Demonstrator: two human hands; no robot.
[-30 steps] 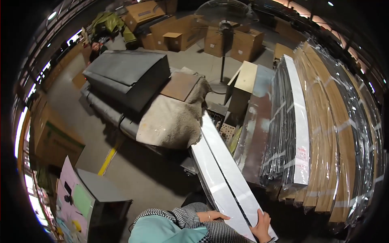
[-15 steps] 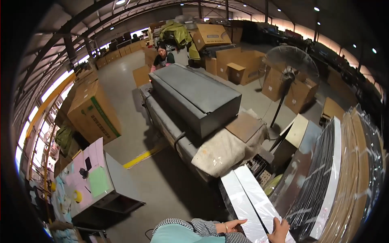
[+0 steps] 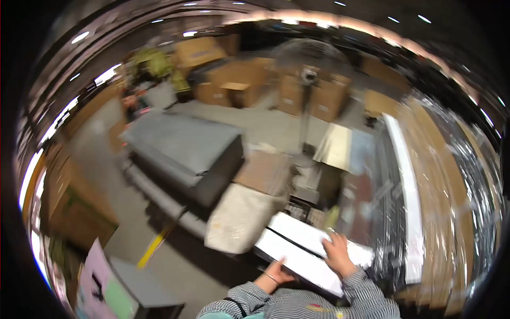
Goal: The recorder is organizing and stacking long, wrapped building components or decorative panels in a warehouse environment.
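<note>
Big grey flat-topped machine (image 3: 186,151) sits left of centre, a pale cloth-draped bundle (image 3: 239,218) just beside it at its near end. A pedestal fan (image 3: 307,69) stands behind, among brown cardboard boxes (image 3: 319,95). Plastic-wrapped wooden boards (image 3: 446,175) lean along the right. Yellow floor line (image 3: 154,247) lower left.
</note>
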